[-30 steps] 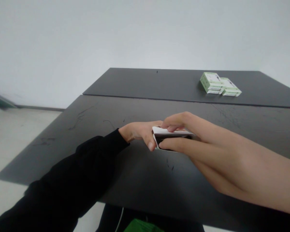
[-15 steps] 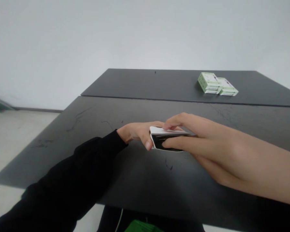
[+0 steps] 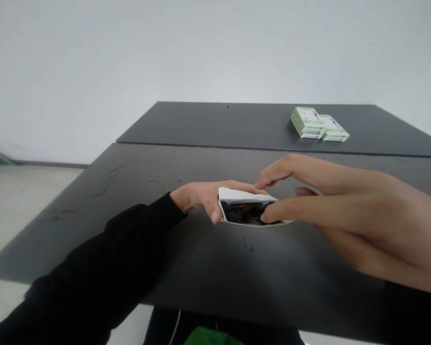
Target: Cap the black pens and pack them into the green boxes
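My left hand (image 3: 206,197) is closed around a small white box (image 3: 233,194), its thumb on the near left corner and its other fingers behind. The box's open end faces me, and dark contents (image 3: 239,212), perhaps wrapped in black plastic, show inside. My right hand (image 3: 345,203) comes in from the right with its fingers apart. One fingertip is at the right part of the opening, against the dark contents or just in front of them. Another finger hovers by the box's top right edge. Nothing is gripped between the right fingers.
Several green and white boxes (image 3: 312,122) are stacked on the far black table (image 3: 219,124), toward the right. A seam separates it from the nearer black table (image 3: 136,177). A pale wall (image 3: 201,48) stands behind. Green material (image 3: 211,337) and a thin cable (image 3: 175,328) show below the front edge.
My right hand has drawn back to the right and its upper finger has lifted off the box's top. More of the dark inside shows. The left hand keeps its hold.
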### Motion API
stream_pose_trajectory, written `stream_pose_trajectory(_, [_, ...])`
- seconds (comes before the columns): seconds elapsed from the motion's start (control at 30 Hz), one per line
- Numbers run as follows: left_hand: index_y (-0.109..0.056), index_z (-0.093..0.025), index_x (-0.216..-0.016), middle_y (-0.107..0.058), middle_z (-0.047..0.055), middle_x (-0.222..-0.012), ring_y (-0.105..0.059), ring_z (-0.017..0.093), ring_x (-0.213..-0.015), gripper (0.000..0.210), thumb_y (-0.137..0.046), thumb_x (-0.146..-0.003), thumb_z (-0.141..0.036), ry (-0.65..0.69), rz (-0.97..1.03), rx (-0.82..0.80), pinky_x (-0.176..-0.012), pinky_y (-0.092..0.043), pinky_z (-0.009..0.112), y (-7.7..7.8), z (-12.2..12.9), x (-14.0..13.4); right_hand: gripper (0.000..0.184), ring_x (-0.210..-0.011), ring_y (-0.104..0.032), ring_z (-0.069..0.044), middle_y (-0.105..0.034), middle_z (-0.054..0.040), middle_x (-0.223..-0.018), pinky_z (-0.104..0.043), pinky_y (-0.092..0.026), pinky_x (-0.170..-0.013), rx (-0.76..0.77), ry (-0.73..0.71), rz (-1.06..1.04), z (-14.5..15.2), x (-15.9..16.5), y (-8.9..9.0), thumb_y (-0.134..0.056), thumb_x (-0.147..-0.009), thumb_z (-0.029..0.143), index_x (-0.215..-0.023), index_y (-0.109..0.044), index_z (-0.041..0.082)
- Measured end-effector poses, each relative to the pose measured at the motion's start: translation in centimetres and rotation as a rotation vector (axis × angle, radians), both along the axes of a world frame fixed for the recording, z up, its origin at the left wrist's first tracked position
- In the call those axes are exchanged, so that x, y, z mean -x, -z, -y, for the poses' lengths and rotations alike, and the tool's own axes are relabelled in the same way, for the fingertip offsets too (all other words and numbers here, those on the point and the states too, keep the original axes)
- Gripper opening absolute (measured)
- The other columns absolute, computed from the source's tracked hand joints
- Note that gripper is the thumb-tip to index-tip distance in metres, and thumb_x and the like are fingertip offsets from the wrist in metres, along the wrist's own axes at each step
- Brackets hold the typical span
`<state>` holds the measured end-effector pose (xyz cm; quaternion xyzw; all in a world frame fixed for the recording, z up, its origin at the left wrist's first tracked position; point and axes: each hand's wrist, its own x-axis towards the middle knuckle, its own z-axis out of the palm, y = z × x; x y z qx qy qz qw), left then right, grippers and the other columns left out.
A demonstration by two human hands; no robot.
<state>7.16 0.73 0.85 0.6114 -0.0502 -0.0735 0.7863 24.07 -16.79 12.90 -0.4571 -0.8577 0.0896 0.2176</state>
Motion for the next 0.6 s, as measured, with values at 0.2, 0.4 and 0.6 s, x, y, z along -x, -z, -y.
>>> stream_pose_trajectory(0.2, [-0.063,-0.017,-0.124,-0.066,0.013,-0.130,-0.060,0.033,-0.122,0.104,-0.093,-0.033,-0.059,0.006,0.025,-0.047,-0.104,-0.046,0.038,0.18,-0.07,-0.13,0.047,-0.104,-0.064,-0.021,-0.061,-0.0070,-0.126,-0.030,-0.057,-0.079,0.077,-0.098,0.090,-0.36,-0.10,-0.19,-0.037,-0.089,0.005,-0.109,-0.073,0.028])
stream_pose_trajectory(0.4, [-0.051,-0.012,-0.139,-0.059,0.019,-0.140,-0.055,0.038,-0.129,0.122,-0.091,-0.036,-0.064,-0.029,0.011,-0.064,-0.107,-0.044,0.043,0.39,-0.11,0.15,0.044,-0.095,-0.065,-0.019,-0.060,-0.0047,-0.127,-0.028,-0.056,-0.075,0.065,-0.068,0.033,0.01,-0.39,-0.37,-0.038,-0.090,0.005,-0.105,-0.073,0.027])
stream_pose_trajectory(0.6, [-0.052,-0.016,-0.140,-0.054,0.019,-0.146,-0.052,0.039,-0.133,0.123,-0.093,-0.034,-0.062,-0.034,-0.006,-0.062,-0.109,-0.042,0.044,0.57,-0.45,0.30,0.038,-0.096,-0.065,-0.021,-0.062,-0.0086,-0.122,-0.028,-0.055,-0.071,0.096,-0.066,0.064,-0.18,-0.35,-0.53,-0.039,-0.092,0.008,-0.097,-0.073,0.024])
